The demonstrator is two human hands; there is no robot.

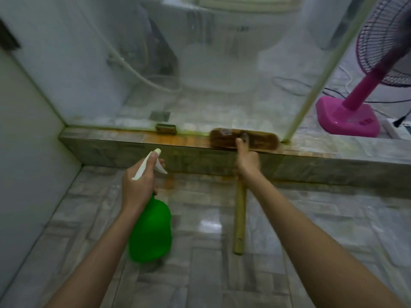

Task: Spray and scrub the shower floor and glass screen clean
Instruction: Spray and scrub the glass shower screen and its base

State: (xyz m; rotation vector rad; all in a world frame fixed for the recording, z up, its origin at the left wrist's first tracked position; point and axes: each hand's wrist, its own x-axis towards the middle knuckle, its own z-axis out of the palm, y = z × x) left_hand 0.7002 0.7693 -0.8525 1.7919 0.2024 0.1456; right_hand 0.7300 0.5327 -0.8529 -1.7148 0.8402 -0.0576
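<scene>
Centre left of the frame: left hand (139,181) clamped round the white trigger head of a green spray bottle (152,230), one finger laid along the top towards the nozzle. Green body hanging just below the hand, tilted, over the floor (289,230); nozzle aimed up at the kerb (133,150).

Centre right: right hand (248,162) fisted tight on the wooden handle of a brush (244,138), thumb up near the head. Brown brush head directly above the hand, lying flat on the orange-stained kerb top, close against the foot of the glass screen (200,74) and just left of the screen's pale edge strip. Handle running straight down from the fist, butt end at lower centre above the floor tiles.

Small metal clamp (165,128) at the glass foot, left of the brush head.

Seen hazily through the glass, upper centre: toilet (222,52); to its left, hose (133,67).

Right edge: pink fan (347,116) standing beyond the kerb. Dark marks on its base, too blurred to read.
</scene>
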